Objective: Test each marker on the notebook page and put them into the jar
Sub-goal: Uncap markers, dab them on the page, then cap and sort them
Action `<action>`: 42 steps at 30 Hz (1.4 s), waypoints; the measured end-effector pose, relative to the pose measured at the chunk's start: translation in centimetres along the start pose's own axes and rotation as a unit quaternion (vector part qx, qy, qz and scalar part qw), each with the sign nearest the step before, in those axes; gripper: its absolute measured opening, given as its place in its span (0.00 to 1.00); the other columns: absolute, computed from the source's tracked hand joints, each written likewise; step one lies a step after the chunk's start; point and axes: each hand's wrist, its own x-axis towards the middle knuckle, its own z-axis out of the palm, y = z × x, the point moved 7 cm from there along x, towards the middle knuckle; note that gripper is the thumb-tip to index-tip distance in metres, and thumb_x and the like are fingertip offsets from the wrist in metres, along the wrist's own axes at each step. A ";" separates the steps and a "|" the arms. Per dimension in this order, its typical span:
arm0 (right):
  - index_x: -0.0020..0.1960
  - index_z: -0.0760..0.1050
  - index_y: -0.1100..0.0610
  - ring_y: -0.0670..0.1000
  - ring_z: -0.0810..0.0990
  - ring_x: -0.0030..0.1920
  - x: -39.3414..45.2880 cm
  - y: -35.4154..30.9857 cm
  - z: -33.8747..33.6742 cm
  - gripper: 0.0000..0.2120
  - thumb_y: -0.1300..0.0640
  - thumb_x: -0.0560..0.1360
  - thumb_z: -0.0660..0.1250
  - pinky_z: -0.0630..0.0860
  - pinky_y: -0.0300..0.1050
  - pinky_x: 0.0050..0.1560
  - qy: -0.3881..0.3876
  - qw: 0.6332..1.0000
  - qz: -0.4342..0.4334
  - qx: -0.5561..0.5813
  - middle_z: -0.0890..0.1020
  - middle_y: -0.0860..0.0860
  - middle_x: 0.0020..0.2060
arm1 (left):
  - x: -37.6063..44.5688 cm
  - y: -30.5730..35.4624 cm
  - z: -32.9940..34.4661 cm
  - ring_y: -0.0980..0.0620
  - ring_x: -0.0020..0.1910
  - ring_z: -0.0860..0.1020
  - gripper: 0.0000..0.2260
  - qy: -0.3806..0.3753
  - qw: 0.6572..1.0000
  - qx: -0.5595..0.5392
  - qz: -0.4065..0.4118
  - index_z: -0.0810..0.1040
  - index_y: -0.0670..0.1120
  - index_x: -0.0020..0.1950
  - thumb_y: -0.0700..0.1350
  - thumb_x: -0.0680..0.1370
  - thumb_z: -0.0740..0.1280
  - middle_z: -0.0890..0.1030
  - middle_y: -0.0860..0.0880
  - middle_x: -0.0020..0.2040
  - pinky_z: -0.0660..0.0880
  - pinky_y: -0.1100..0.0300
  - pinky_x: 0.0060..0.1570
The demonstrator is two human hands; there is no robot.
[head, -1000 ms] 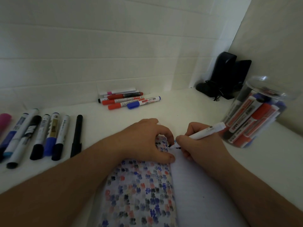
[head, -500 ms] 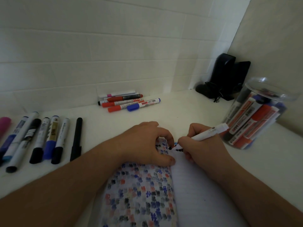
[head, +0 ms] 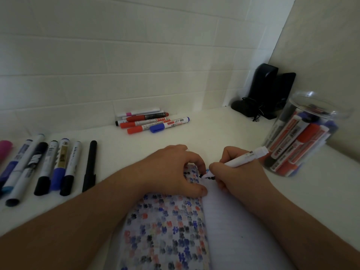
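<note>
Your right hand [head: 233, 178] fingers pinch the white marker [head: 241, 159], tip on the notebook page [head: 233, 221]; your left hand [head: 175, 170] fingers curl, pinning the scribbled page [head: 165, 227]. The jar [head: 303, 137] stands just beyond your right knuckles: swing carelessly and it tips. Fresh ink could smear.

Notebook [head: 165, 230] cut off below — marker labels [head: 288, 147] unreadable.

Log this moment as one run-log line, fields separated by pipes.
step: testing marker | right hand: grips white marker, black tip on notebook page | left hand: rests on notebook | jar: holds markers | untested markers on table
</note>
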 end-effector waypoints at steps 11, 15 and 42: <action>0.34 0.71 0.61 0.55 0.75 0.27 0.1 0.3 0.0 0.12 0.66 0.71 0.72 0.71 0.43 0.27 0.002 1.000 0.007 0.008 0.79 0.65 0.29 | 0.1 -0.1 0.0 0.60 0.50 0.72 0.22 0.003 1.000 -0.003 0.004 0.75 0.66 0.58 0.69 0.68 0.73 0.72 0.58 0.49 0.76 0.55 0.55; 0.34 0.70 0.61 0.50 0.75 0.25 0.0 0.2 0.2 0.12 0.65 0.71 0.72 0.71 0.40 0.26 -0.004 1.000 0.002 0.001 0.79 0.58 0.26 | 0.2 -0.1 0.0 0.60 0.50 0.72 0.22 0.004 1.000 0.000 0.007 0.75 0.66 0.59 0.69 0.68 0.73 0.73 0.57 0.49 0.76 0.55 0.55; 0.37 0.72 0.60 0.45 0.72 0.26 0.9 -0.6 -2.6 0.11 0.62 0.71 0.74 0.69 0.34 0.25 0.080 0.991 -0.054 -0.088 0.77 0.56 0.29 | -0.1 -0.1 -0.1 0.61 0.47 0.73 0.29 0.022 0.999 -0.030 0.007 0.62 0.68 0.67 0.66 0.71 0.72 0.73 0.60 0.49 0.76 0.57 0.49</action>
